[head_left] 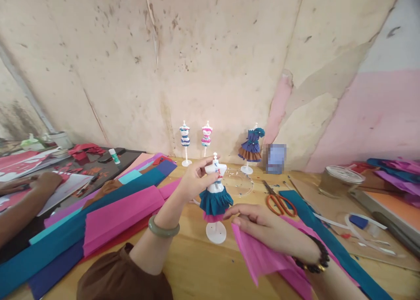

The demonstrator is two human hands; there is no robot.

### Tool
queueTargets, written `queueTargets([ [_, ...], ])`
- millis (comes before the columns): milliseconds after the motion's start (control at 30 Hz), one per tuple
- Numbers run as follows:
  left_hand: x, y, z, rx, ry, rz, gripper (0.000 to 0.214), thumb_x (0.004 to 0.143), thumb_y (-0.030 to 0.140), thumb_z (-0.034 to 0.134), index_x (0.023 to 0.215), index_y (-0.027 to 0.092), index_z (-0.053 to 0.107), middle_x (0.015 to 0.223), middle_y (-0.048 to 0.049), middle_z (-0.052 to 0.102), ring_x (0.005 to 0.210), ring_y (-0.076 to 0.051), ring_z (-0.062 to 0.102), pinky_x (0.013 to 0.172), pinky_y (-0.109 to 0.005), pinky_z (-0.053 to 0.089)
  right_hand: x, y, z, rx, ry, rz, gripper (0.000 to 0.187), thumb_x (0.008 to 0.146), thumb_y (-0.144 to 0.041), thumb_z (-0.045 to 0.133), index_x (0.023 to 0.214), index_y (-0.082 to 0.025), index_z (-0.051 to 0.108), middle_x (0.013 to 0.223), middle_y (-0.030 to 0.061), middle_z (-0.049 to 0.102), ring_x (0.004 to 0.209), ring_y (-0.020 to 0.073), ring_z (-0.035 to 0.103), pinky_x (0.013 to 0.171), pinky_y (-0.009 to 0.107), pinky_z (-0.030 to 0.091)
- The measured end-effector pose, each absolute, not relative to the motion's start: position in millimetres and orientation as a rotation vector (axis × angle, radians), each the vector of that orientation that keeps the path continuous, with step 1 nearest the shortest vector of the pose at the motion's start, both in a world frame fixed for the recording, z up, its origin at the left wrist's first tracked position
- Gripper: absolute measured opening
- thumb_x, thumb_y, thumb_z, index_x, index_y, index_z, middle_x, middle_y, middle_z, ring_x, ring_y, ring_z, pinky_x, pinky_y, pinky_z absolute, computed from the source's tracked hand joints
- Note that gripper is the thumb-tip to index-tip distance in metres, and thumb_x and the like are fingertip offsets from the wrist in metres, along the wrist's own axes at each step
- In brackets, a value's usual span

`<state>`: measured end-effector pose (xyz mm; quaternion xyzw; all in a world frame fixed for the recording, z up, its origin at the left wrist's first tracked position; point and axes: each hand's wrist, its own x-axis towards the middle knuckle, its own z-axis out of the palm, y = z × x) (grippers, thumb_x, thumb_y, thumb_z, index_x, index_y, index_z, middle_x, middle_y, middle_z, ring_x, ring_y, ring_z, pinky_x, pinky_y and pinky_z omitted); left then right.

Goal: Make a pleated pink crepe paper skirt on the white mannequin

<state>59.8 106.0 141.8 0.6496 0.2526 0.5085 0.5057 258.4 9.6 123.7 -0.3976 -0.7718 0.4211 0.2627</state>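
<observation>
Well, left hand (194, 176) around the mannequin torso (215, 188).

A loose, plain brown sleeve (124, 276) covers part of the left arm, its cloth creased and bunched towards the edge. Behind the left hand (197, 177) sits a smooth, rounded bangle (164, 232) in muted green. A black beaded bracelet (324, 252) with several gold-coloured beads (315, 268) circles the right wrist.
</observation>
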Motion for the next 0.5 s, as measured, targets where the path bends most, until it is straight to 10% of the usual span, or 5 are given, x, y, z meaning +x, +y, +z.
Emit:
queueTargets([
  [167, 59, 107, 139, 1.543, 0.575, 1.178, 0.057, 0.073, 0.023, 0.074, 0.128, 0.016, 0.064, 0.114, -0.011, 0.071, 0.095, -0.022, 0.068, 0.081, -0.033, 0.057, 249, 11, 118, -1.125, -2.016, 1.195, 0.046, 0.095, -0.052, 0.05, 0.133, -0.027, 0.06, 0.071, -0.0018, 0.055, 0.057, 0.0113, 0.037, 0.053, 0.024, 0.033],
  [500, 62, 103, 142, 1.572, 0.601, 1.213, 0.052, 0.073, 0.021, 0.071, 0.125, 0.015, 0.065, 0.103, -0.0083, 0.073, 0.088, -0.019, 0.067, 0.076, -0.029, 0.056, 246, 24, 101, -1.105, -1.796, 1.385, 0.057, 0.091, -0.056, 0.055, 0.136, -0.022, 0.055, 0.071, -0.0034, 0.048, 0.061, 0.012, 0.04, 0.062, 0.026, 0.039],
])
